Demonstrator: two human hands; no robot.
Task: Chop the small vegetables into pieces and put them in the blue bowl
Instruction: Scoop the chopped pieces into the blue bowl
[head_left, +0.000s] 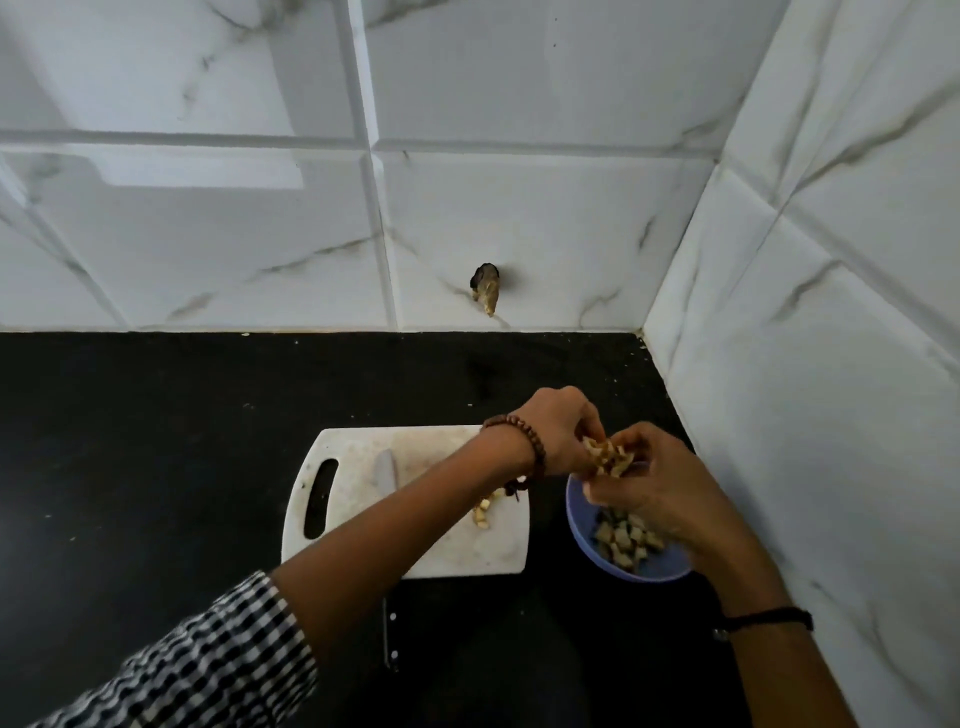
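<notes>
Blue bowl upright, part-filled with pale diced vegetable pieces.

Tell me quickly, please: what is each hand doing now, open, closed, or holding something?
Left hand: pinches chopped pieces over the blue bowl.
Right hand: holds the same chopped pieces.

White, grey-veined tiles cover the back wall and right wall, which meet at the black worktop's far right corner. A dark hole, perhaps chipped tile, sits low in the back wall. A pale reflection gleams on the tiles.
</notes>
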